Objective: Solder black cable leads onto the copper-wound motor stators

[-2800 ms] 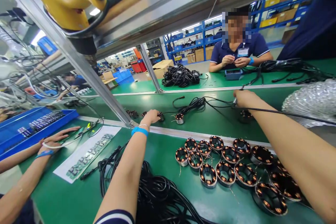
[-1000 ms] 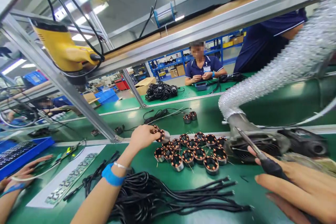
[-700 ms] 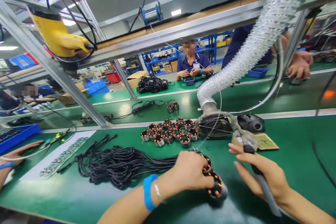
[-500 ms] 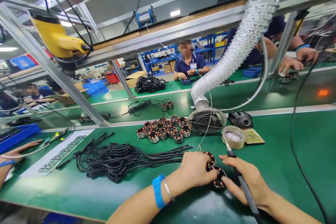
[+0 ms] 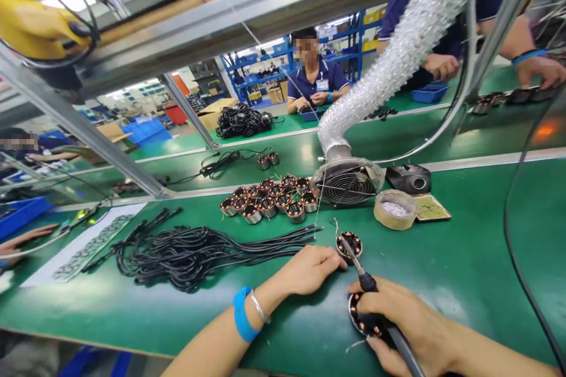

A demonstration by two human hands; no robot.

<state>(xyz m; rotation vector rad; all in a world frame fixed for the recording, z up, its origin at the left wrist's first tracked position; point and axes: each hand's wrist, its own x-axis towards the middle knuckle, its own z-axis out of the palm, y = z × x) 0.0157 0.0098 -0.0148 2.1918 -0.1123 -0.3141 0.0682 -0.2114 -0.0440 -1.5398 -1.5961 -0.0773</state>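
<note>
My left hand [image 5: 309, 272] has its fingers drawn together, the tips against the near left rim of a copper-wound motor stator [image 5: 352, 242] standing on the bench. Thin wire ends stick up from that stator. My right hand [image 5: 407, 315] is closed around a soldering iron [image 5: 366, 278], its metal tip pointing up and left across the stator in the view; whether it touches cannot be told. Under the same hand, thumb and fingers also hold a second stator [image 5: 356, 313], partly hidden, with a loose wire end below. Left of my left hand lie the stripped ends of black cables [image 5: 186, 253].
Several stators [image 5: 267, 206] stand in a group behind the cables. Beyond my hands are a fume extractor [image 5: 347, 182] with a foil hose [image 5: 398, 65], a round tub [image 5: 395, 215] and a sponge tray [image 5: 431, 209]. A black cord [image 5: 508, 247] hangs at right. Co-workers sit around.
The two stators, together under my left hand before, are now apart. My right hand has brought one nearer to me, and the iron's tip has left the tub's side. My left hand shifted left.
</note>
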